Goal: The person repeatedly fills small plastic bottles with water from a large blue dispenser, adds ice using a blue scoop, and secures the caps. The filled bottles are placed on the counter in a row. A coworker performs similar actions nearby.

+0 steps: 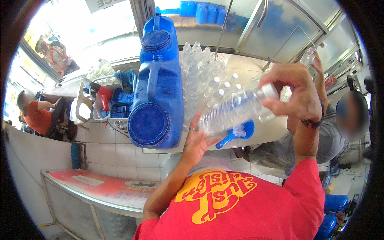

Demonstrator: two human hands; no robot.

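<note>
I hold a clear plastic bottle (234,112) tilted across my front, its base low toward my left and its white-capped neck raised toward my right. My left hand (196,140) cups the base from beneath; the fingers (195,122) are clenched lightly against the bottle's lower wall, a ring showing on one of them. My right hand (294,92) closes over the neck and cap end, fingers (280,106) wrapped on it in a firm hold. The bottle is off the surface (240,64) entirely, carried between both hands above its near edge.

Behind the bottle stands a packed group of like clear bottles (204,68), upright, some capped in white. A large blue jug (158,92) lies just left of them, its round base facing me. A blue scoop (238,134) rests at the near edge of the surface, directly below the held bottle. Further left are a white tray of small items (114,106) and a red tool (105,96).

A second person in a grey shirt (320,140) stands at my right, lifting another bottle (308,56) high; that hand is not mine.

Judgement on handling: the wall is thin and will buckle, so the base grip should stay light and the neck grip do the controlling. I would keep the tilt steady and clear of the standing bottles, which look easily toppled.
</note>
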